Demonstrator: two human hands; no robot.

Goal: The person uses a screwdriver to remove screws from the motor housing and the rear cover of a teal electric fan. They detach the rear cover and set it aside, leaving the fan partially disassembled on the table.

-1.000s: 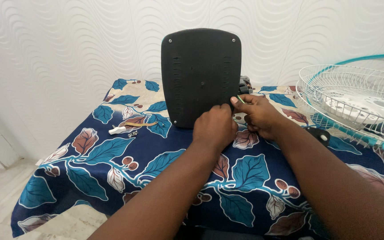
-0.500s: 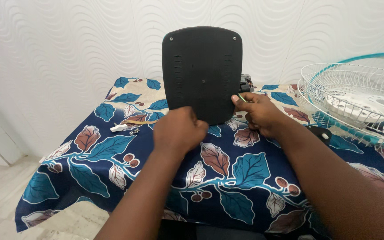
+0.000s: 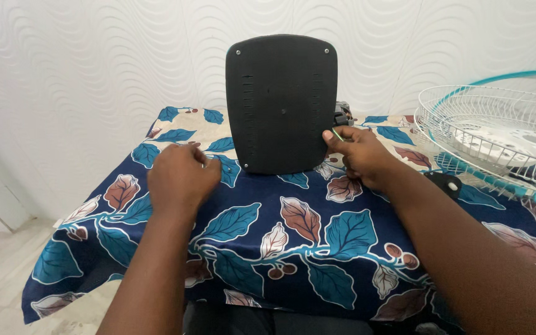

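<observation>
I see the black plastic base panel standing upright on its lower edge near the back of the table, its flat underside with two rows of slots and corner screws facing me. My right hand grasps it at the lower right edge, thumb pressed on the face and fingers wrapped behind, with a thin green wire showing by the thumb. My left hand is off the panel, low over the tablecloth to its left, knuckles toward me and fingers curled under; I cannot tell whether it holds anything. The cloth is dark blue with teal and brown leaves. Behind the panel's right edge a dark motor part peeks out. Well to the right lies a white wire fan guard with a teal rim, and a small black piece sits just below it.
</observation>
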